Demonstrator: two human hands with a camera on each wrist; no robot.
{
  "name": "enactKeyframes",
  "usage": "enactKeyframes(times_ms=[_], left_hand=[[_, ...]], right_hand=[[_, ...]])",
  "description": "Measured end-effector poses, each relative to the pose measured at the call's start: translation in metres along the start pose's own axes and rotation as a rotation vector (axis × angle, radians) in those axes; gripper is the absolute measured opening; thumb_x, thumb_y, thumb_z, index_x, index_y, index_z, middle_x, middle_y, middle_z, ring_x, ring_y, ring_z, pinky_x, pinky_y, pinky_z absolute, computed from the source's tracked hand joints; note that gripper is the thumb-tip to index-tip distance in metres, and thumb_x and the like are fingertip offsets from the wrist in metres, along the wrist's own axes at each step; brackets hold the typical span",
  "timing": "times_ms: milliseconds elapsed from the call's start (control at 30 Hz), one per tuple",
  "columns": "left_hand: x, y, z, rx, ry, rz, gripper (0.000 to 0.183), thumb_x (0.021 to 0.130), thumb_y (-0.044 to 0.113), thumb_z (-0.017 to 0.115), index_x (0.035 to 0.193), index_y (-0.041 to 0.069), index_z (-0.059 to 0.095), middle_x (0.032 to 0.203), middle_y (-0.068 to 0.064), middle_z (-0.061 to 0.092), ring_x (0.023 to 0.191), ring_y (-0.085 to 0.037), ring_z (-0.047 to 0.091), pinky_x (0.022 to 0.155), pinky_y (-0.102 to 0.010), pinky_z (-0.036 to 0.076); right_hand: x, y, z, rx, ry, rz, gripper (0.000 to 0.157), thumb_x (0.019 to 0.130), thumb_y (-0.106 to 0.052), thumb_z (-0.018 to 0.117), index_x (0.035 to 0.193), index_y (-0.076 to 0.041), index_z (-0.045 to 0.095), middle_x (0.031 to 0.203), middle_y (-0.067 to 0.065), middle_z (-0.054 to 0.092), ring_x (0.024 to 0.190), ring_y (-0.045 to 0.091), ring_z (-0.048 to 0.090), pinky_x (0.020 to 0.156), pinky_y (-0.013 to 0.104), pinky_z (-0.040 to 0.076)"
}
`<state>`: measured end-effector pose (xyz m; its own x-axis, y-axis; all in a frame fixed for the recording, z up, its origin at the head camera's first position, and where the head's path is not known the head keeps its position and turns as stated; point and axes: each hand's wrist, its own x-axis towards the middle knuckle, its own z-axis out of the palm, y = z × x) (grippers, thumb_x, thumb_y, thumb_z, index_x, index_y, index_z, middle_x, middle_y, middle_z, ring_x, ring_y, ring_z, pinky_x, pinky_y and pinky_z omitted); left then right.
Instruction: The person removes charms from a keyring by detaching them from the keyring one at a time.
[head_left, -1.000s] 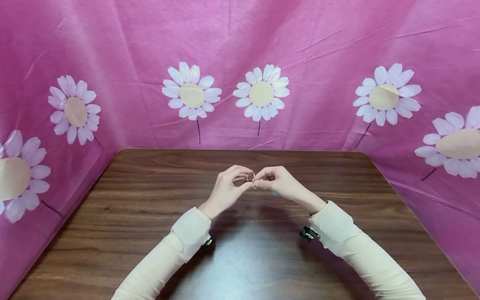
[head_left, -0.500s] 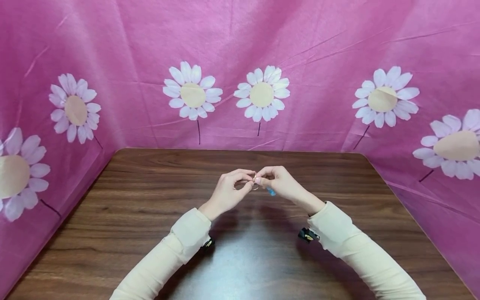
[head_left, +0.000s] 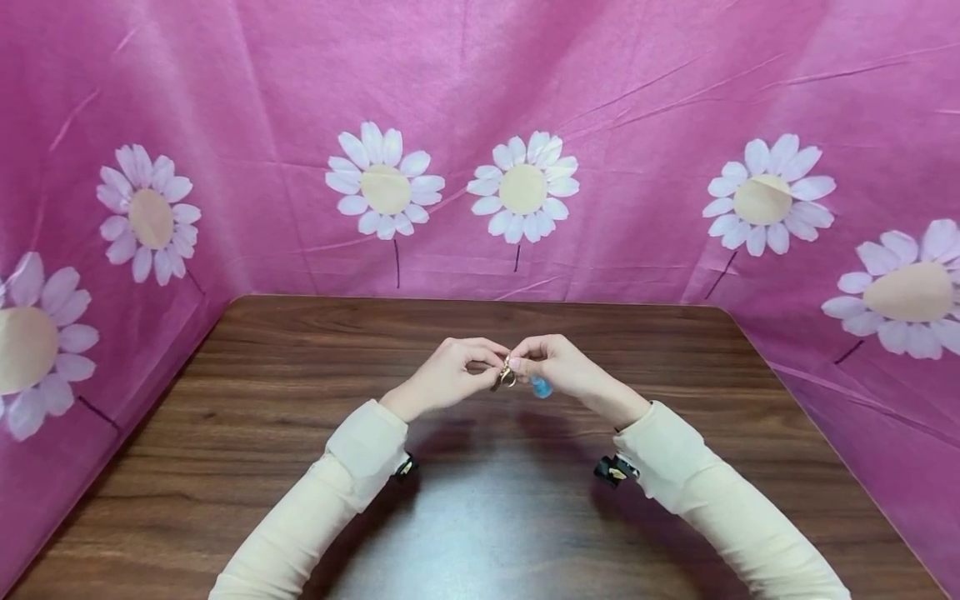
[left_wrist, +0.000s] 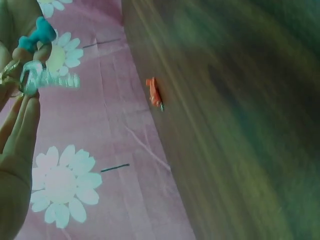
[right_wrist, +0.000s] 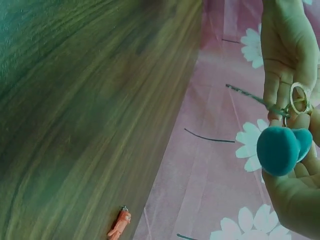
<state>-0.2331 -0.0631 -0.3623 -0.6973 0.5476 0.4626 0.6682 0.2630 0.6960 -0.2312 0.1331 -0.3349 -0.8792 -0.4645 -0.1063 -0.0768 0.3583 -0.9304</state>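
My left hand (head_left: 453,375) and right hand (head_left: 566,367) meet fingertip to fingertip above the table. Between them is a gold key ring (head_left: 509,378) with a clasp. A key (right_wrist: 252,97) hangs by the left fingertips, which pinch it at its head. My right hand pinches the gold ring's fittings by thumb and forefinger. Below the right fingers dangles a blue charm (head_left: 541,387), rounded and lobed in the right wrist view. The exact contact at the clasp is partly hidden by the fingers.
An orange figure-shaped charm (left_wrist: 153,92) with a small metal fitting lies on the wooden table (head_left: 300,400) near its far edge, hidden in the head view. A pink cloth (head_left: 270,125) with white daisies stands round the table's back and sides.
The left wrist has shifted slightly left and its fingers have lowered. The gold ring has turned downward, the key now shows, and the blue charm hangs lower and more in view.
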Motion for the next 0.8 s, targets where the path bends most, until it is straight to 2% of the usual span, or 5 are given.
enactKeyframes(times_ms=[133,267,367,600,800], left_hand=[[0.002,-0.001,0.0,0.085,-0.01,0.067,0.01,0.082,0.004,0.061,0.084,0.004,0.071,0.103,-0.008,0.068,0.092,-0.014,0.065,0.075,-0.016,0.051],[0.001,-0.003,0.002,0.251,0.052,0.207,0.008,0.082,0.006,0.063,0.083,0.007,0.07,0.099,-0.005,0.069,0.088,-0.011,0.065,0.073,-0.016,0.051],[0.001,-0.005,0.003,0.309,0.093,0.276,0.006,0.082,0.007,0.064,0.083,0.007,0.07,0.098,-0.006,0.069,0.086,-0.012,0.066,0.073,-0.018,0.051],[-0.005,-0.01,0.005,0.311,0.129,0.289,0.007,0.079,0.005,0.065,0.084,0.006,0.07,0.1,-0.008,0.069,0.087,-0.013,0.066,0.074,-0.018,0.051],[-0.003,-0.004,0.001,0.359,0.124,0.268,0.007,0.082,0.007,0.062,0.085,0.006,0.069,0.102,-0.009,0.068,0.085,-0.012,0.066,0.07,-0.02,0.052]], right_hand=[[0.001,0.002,-0.001,0.052,0.005,0.02,0.016,0.089,-0.011,0.058,0.094,0.003,0.062,0.069,-0.003,0.058,0.057,0.006,0.049,0.048,0.018,0.039],[0.001,0.006,-0.001,0.1,-0.007,0.025,0.014,0.089,-0.012,0.057,0.093,0.001,0.061,0.07,-0.004,0.057,0.06,0.007,0.048,0.048,0.018,0.038],[0.002,0.007,-0.002,0.1,-0.01,0.003,0.016,0.089,-0.013,0.058,0.094,0.002,0.062,0.073,-0.005,0.061,0.063,0.007,0.052,0.051,0.018,0.04],[0.005,0.007,0.0,0.076,-0.026,0.003,0.021,0.09,-0.015,0.057,0.098,0.004,0.061,0.073,-0.005,0.06,0.06,0.007,0.049,0.052,0.02,0.04],[0.007,0.006,-0.001,0.204,-0.079,-0.011,0.013,0.092,-0.011,0.054,0.094,0.0,0.06,0.074,-0.005,0.063,0.07,0.007,0.058,0.066,0.022,0.049]])
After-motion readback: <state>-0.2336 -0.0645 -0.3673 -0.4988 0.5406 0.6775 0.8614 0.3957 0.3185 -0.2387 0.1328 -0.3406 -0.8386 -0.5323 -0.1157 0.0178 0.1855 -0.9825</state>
